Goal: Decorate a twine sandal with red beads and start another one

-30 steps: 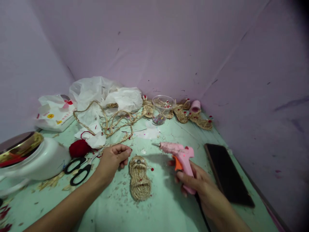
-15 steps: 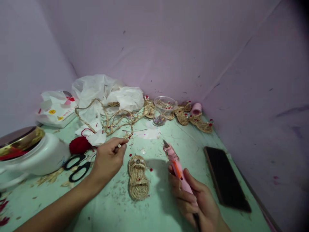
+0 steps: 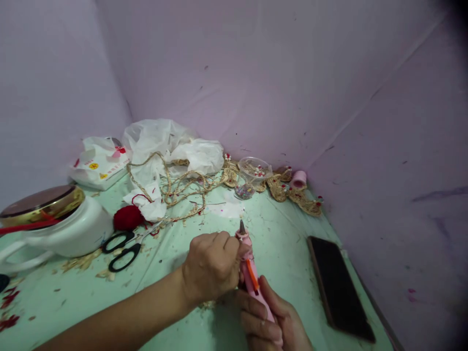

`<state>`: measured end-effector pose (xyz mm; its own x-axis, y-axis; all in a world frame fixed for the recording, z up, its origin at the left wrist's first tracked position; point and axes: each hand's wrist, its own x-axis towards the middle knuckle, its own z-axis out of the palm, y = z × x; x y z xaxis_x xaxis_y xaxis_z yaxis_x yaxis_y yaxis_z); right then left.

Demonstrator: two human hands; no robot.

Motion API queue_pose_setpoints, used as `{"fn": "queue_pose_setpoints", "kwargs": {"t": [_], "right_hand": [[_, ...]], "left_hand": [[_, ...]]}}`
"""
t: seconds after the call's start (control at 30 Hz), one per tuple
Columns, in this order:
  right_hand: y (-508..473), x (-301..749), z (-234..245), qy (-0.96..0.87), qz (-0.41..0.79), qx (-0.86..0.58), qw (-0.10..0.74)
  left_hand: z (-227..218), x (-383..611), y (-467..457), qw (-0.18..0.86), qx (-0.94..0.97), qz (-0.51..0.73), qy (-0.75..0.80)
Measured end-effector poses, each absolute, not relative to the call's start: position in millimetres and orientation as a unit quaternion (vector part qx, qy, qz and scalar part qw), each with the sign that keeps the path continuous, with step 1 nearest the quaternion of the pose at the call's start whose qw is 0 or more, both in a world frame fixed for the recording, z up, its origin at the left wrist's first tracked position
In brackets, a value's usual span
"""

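Observation:
My right hand (image 3: 270,314) is wrapped round a pink hot glue gun (image 3: 261,297) with an orange trigger, its metal nozzle (image 3: 242,227) pointing away from me. My left hand (image 3: 215,265) is closed and pressed up beside the front of the gun, its thumb side overlapping the barrel. What its fingers pinch is hidden. Beneath the left wrist, only a sliver of the small woven-rope slipper (image 3: 207,304) shows on the table.
Left stand black-handled scissors (image 3: 124,256), a red yarn ball (image 3: 127,218) and a white mug (image 3: 84,234). Jute rope (image 3: 170,195), plastic bags (image 3: 157,141), more rope slippers (image 3: 305,201), a clear cup (image 3: 255,168) and a pink spool (image 3: 299,179) line the back. A phone (image 3: 340,287) lies right.
My left hand, which pinched a small white piece, has moved right and toward me to the glue gun's front, covering most of the slipper. The gun has shifted slightly left. The view has tilted a little.

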<state>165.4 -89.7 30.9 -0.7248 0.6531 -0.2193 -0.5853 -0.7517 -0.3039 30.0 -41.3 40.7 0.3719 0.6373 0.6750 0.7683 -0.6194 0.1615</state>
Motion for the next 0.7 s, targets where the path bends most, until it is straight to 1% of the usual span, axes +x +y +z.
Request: {"fn": "queue_pose_setpoints", "kwargs": {"t": [0.13,0.2,0.27,0.33,0.37,0.43,0.5,0.57,0.63,0.7], "right_hand": [[-92,164,31,-0.082,0.914,-0.176,0.355],[-94,167,27,-0.06,0.913,-0.184,0.359],[-93,173,21,-0.039,0.917,-0.176,0.357],[-93,181,12,-0.016,0.917,-0.132,0.375],[-92,184,7,0.002,0.915,-0.098,0.392],[-92,188,-1,0.045,0.906,-0.021,0.42],[-92,188,-6,0.078,0.901,0.04,0.424],[-92,185,-7,0.085,0.9,0.086,0.419],[-92,181,-6,0.074,0.901,0.125,0.409],[-92,179,-4,0.064,0.905,0.141,0.397]], "left_hand": [[38,22,-38,0.059,-0.829,-0.41,-0.376],[39,17,-36,0.065,-0.822,-0.423,-0.376],[43,8,-31,0.099,-0.803,-0.425,-0.405],[49,-7,-23,0.116,-0.768,-0.412,-0.476],[54,-15,-17,0.094,-0.743,-0.401,-0.528],[62,-30,-5,0.012,-0.704,-0.373,-0.605],[69,-42,5,-0.052,-0.686,-0.328,-0.648],[72,-49,12,-0.081,-0.691,-0.279,-0.662],[73,-53,15,-0.085,-0.699,-0.223,-0.674],[72,-56,17,-0.1,-0.704,-0.177,-0.68]]}}
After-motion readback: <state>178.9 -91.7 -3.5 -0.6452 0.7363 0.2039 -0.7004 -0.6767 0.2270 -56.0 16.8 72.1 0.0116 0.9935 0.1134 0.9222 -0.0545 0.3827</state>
